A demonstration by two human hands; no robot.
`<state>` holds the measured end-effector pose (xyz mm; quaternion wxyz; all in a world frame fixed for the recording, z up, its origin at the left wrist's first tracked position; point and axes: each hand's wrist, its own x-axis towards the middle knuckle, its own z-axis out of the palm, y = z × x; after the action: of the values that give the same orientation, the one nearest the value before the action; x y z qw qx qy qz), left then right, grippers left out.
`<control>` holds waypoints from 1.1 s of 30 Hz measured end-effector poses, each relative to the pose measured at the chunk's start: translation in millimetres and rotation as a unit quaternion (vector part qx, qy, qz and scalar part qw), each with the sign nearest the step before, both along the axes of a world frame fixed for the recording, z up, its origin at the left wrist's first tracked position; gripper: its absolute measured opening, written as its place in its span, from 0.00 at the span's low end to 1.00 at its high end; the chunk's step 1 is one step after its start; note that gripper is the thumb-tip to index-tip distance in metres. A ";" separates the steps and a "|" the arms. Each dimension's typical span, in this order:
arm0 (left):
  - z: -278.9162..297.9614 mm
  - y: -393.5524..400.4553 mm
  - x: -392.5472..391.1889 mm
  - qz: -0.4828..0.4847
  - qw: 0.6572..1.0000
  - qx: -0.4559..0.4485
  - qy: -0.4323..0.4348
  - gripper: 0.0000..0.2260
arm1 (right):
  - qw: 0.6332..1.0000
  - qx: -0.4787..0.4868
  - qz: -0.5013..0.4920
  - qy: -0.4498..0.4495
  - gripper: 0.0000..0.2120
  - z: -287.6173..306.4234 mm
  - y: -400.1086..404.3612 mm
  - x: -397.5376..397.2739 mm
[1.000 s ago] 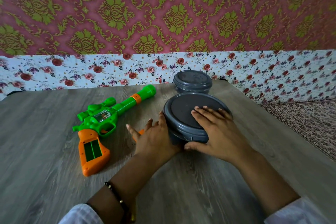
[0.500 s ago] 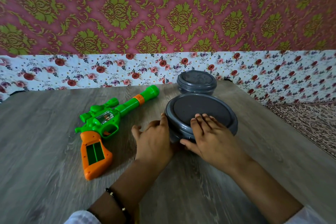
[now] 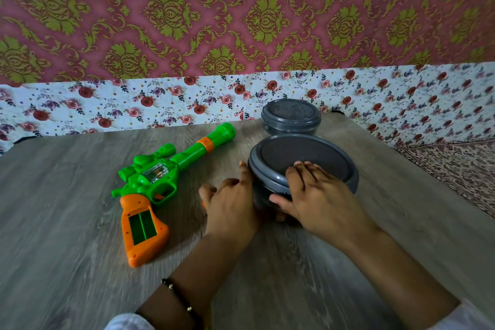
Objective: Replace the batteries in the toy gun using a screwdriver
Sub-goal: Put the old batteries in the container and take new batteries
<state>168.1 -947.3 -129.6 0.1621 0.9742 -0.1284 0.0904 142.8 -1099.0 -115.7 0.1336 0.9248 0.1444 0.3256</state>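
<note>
Toy gun (image 3: 160, 182), green with an orange handle, lies flat on your desk (image 3: 67, 222), left of both hands, its battery bay facing up. Your left hand (image 3: 230, 206) rests beside the near grey container (image 3: 302, 163), index finger against its wall, grip loose. Your right hand (image 3: 318, 195) clasps its lid rim, fingers on top, thumb at the side. 1 smaller grey container (image 3: 291, 116) sits just behind.

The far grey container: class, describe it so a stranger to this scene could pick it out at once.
Start at the wooden table and look to its far edge, below the floral wall strip. There sits the far grey container, lidded and round, directly behind the larger grey container. Unlike that one, it is smaller and no hand touches it.
</note>
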 end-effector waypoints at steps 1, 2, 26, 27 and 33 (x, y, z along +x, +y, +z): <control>0.2 -0.7 -0.4 -0.001 1.000 0.003 0.002 0.49 | 1.000 0.012 0.007 -0.018 0.28 3.5 -2.2 -1.7; -0.3 -1.0 -0.6 -0.004 1.000 0.002 0.004 0.49 | 0.999 0.035 0.016 -0.038 0.27 7.2 -4.8 -3.8; 16.8 -0.3 -10.4 -0.037 0.995 0.081 0.033 0.42 | 0.903 0.424 -0.056 -0.027 0.14 0.5 -79.6 7.4; 17.3 0.0 -10.4 -0.038 0.995 0.082 0.035 0.42 | 0.903 0.424 -0.064 -0.018 0.14 0.2 -80.5 7.4; 16.4 -1.1 -13.7 -0.061 0.990 0.125 0.029 0.46 | 0.908 0.401 -0.113 0.043 0.16 1.6 -79.5 7.2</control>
<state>154.4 -948.4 -113.2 0.0482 0.9794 -0.1931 0.0357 150.1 -1178.6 -114.1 -0.2189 0.9237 -0.0985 0.2987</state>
